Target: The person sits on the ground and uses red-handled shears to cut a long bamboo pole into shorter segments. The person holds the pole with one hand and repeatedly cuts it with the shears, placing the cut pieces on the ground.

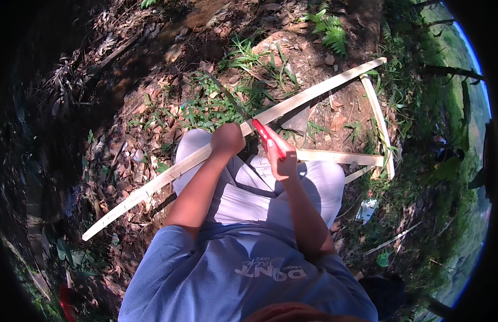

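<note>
My left hand [227,140] is closed round a long, pale wooden strip [147,191], which slants across my lap from lower left to upper right. My right hand [280,155] grips the red handle [264,134] of a tool with a long, narrow dark blade [227,95]. That blade reaches up and left past the strip, just beyond my left fist. Whether it is a saw or a knife, I cannot make out. Where the blade meets the wood, my hands partly hide the spot. Both of my hands are close together over my light trousers [241,204].
More pale wooden pieces lie to the right: one upright strip [378,118] and a shorter one [340,156] reaching toward my knee. Dry leaves, grass [241,56] and a fern [332,35] cover the ground ahead. A white scrap [367,210] lies at the right.
</note>
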Motion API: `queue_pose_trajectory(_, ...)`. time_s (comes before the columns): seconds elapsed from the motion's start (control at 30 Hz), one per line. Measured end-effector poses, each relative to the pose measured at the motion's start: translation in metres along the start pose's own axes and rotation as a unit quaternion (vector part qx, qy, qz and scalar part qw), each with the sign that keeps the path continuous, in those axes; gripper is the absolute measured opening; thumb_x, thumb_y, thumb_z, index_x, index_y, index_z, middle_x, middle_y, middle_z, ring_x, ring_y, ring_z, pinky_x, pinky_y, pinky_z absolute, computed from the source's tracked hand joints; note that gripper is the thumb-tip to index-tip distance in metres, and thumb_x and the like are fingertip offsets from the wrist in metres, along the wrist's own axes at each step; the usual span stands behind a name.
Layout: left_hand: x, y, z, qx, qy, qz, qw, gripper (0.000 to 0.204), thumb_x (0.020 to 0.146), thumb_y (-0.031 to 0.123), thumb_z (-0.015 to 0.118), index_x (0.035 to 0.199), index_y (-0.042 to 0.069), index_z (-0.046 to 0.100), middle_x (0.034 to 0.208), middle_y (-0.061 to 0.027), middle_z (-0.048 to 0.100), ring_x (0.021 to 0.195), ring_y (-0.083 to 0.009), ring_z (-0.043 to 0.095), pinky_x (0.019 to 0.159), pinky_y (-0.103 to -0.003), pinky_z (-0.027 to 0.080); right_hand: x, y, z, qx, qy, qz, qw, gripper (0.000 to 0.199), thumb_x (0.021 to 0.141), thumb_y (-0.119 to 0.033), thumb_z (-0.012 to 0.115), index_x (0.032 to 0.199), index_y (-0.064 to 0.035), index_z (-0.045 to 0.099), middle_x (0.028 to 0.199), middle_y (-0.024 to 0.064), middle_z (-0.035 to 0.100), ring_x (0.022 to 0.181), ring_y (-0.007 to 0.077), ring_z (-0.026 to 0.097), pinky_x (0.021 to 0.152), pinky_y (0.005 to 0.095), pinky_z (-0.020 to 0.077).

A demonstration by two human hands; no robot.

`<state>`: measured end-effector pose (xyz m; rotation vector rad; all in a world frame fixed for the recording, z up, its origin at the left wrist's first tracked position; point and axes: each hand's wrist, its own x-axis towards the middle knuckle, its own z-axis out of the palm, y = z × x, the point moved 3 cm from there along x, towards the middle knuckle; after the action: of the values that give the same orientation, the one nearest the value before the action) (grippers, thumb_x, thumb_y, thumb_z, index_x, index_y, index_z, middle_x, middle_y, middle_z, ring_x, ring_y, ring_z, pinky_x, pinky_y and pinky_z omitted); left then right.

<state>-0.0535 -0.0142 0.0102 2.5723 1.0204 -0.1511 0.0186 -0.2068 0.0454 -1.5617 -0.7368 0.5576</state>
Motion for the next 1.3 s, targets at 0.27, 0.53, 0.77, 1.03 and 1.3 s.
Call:
queue_pose_trajectory(0.27,0.0,0.002,-0.005,0.002,-0.005,-0.027,1.0,0.025,0.083,0.016,0.07,0.101,0.004,0.083,0.101,-0.0219,0.081,0.097,-0.0394,0.08,0.088,-0.048,0.065,-0.015,0.016,0.001,-0.022,0.005,0.005,1.0,0.042,0.112,-0.014,0.057,0.152,-0.0007,0.062,0.118,0.0144,0.077,0.095,0.0129,0.068,0.087,0.0291,0.0546)
queue_pose_trajectory(0.53,0.015,-0.009,-0.006,-0.047,-0.06,-0.045,0.996,0.031,0.079,0.017,0.068,0.102,0.002,0.084,0.107,-0.0252,0.08,0.104,-0.0429,0.078,0.095,-0.052,0.062,-0.127,-0.033,-0.06,-0.065,0.012,0.016,0.998,0.046,0.112,-0.017,0.054,0.154,0.0015,0.06,0.083,0.0026,0.068,0.065,0.0042,0.053,0.064,0.0228,0.0458)
queue_pose_trajectory(0.77,0.011,-0.007,-0.011,-0.052,-0.085,-0.047,0.994,0.03,0.08,0.017,0.07,0.103,0.005,0.084,0.109,-0.0212,0.081,0.106,-0.0423,0.078,0.095,-0.051,0.062,-0.183,-0.088,-0.107,-0.133,-0.001,0.029,0.991,0.047,0.111,-0.018,0.056,0.152,0.0057,0.06,0.079,0.0041,0.068,0.065,0.007,0.057,0.061,0.0267,0.0457)
queue_pose_trajectory(1.03,-0.001,-0.003,-0.011,-0.026,-0.035,-0.026,0.999,0.024,0.081,0.015,0.071,0.099,0.008,0.085,0.105,-0.0198,0.081,0.099,-0.0385,0.08,0.09,-0.047,0.065,-0.017,0.001,0.002,-0.038,0.0,-0.014,0.999,0.043,0.111,-0.015,0.059,0.151,0.0017,0.062,0.091,0.0078,0.074,0.073,0.0075,0.062,0.067,0.0258,0.0503)
queue_pose_trajectory(1.3,0.01,-0.016,-0.007,-0.046,-0.033,-0.039,0.998,0.03,0.08,0.022,0.073,0.102,0.005,0.084,0.104,-0.0208,0.081,0.101,-0.0401,0.08,0.093,-0.05,0.063,0.055,0.022,0.048,0.05,0.026,-0.082,0.995,0.042,0.115,-0.018,0.056,0.152,-0.0021,0.063,0.086,-0.0008,0.066,0.063,0.0026,0.046,0.057,0.0214,0.0383)
